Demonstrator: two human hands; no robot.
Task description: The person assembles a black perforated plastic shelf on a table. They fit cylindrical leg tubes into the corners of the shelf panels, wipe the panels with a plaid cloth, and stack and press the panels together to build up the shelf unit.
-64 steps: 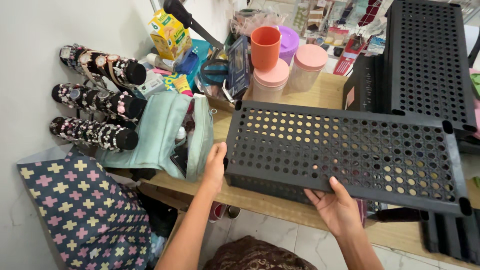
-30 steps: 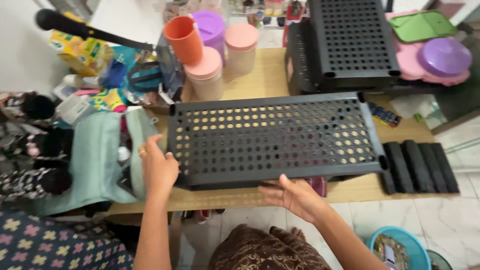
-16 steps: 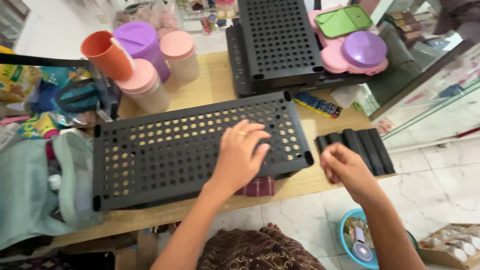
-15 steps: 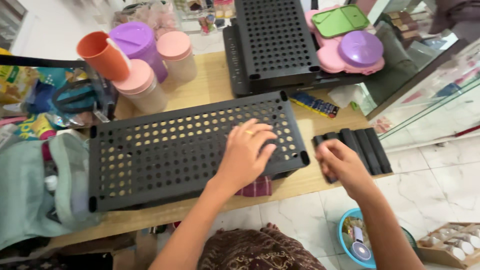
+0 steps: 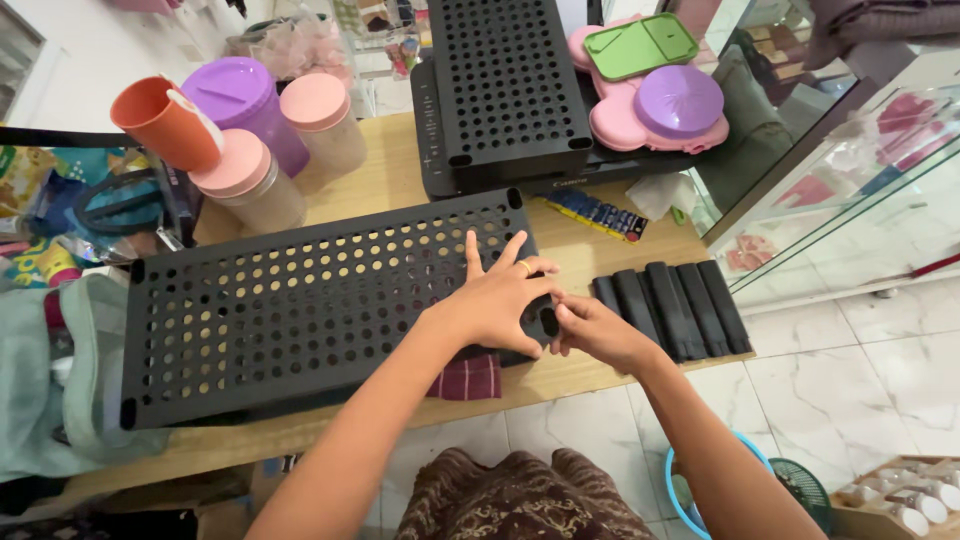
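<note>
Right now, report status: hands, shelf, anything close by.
Left hand flat on black shelf panel, near its right end. Right hand at that panel's front right corner. Row of black tubes right beside it.

orange cup (image 5: 160,120) | purple canister (image 5: 245,105) | pink mouse-shaped box (image 5: 650,100) | green lid (image 5: 640,45)

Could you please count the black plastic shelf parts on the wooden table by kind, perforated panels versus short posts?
Black perforated plastic shelf panels: 3, one under the left hand, two stacked at the back.
Black plastic posts: 5, lying in a row beside the right hand.
Total: 8
</note>
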